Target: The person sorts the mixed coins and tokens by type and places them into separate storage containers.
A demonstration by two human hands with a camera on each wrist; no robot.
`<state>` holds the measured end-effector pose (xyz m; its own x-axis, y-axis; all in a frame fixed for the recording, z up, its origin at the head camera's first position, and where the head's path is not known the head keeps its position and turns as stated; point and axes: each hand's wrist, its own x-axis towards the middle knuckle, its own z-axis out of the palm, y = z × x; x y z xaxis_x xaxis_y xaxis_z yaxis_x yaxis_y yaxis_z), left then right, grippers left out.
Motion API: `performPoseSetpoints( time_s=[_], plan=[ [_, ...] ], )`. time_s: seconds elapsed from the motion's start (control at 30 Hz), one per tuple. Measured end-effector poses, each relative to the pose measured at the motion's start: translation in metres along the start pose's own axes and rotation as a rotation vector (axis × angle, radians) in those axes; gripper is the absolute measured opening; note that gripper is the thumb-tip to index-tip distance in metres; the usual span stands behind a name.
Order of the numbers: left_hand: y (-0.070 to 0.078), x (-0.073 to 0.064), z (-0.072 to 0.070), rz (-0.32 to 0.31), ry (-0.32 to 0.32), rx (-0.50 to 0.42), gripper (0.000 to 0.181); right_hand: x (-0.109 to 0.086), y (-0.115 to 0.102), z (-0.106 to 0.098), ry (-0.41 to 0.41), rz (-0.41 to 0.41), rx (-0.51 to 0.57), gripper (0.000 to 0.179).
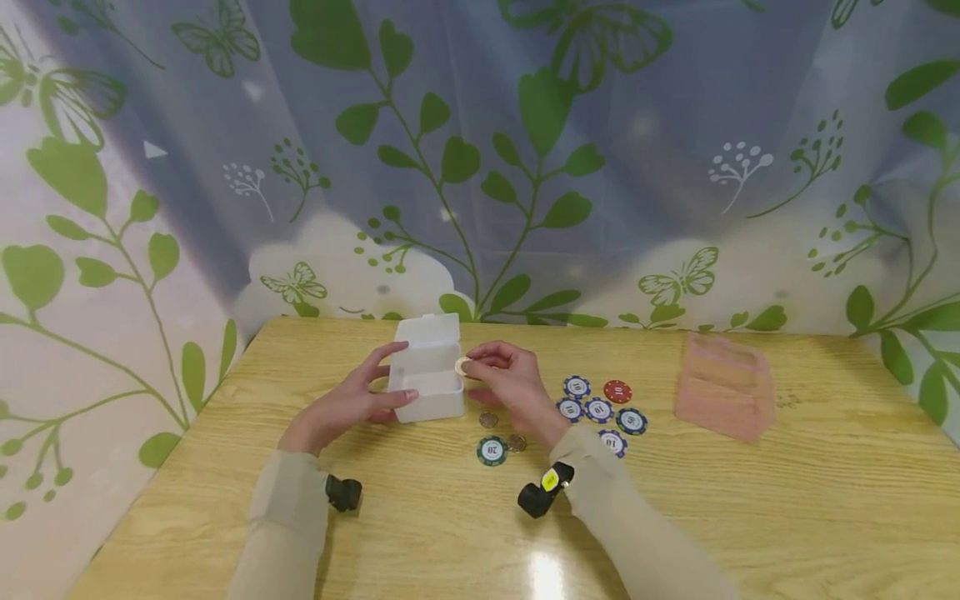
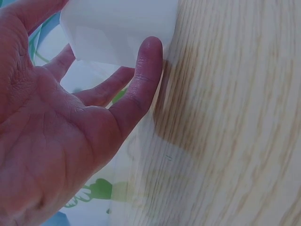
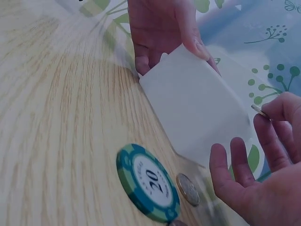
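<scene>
Left hand [image 1: 341, 407] clamped on open box [image 1: 438, 407]; right hand [image 1: 516, 380] pinching coin [image 1: 461, 367], box's three o'clock. Step, apparently: loading. Next likely needs release inside.

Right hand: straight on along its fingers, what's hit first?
Likely the open white box, at the rim facing the right hand, with the pinched coin leading. Height above the rim is unclear; it might pass over.
</scene>
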<state>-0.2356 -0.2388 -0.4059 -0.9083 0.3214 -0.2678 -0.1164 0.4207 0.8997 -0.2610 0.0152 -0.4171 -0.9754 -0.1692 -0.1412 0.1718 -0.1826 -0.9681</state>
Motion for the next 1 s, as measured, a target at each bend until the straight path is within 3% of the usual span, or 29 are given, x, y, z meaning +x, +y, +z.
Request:
performPoseSetpoints(
  time_s=[0.3,1.0],
  plan=[
    [-0.0004,0.0011,0.0004,0.006,-0.005,-0.012,0.087,-0.0002,0.0000,0.0061,0.011,0.013,0.016,0.017],
    [-0.0008,0.0025,-0.0005,-0.003,-0.003,-0.012,0.087,-0.0018,-0.0028,0.0105,0.002,0.003,-0.064,0.018]
  ],
)
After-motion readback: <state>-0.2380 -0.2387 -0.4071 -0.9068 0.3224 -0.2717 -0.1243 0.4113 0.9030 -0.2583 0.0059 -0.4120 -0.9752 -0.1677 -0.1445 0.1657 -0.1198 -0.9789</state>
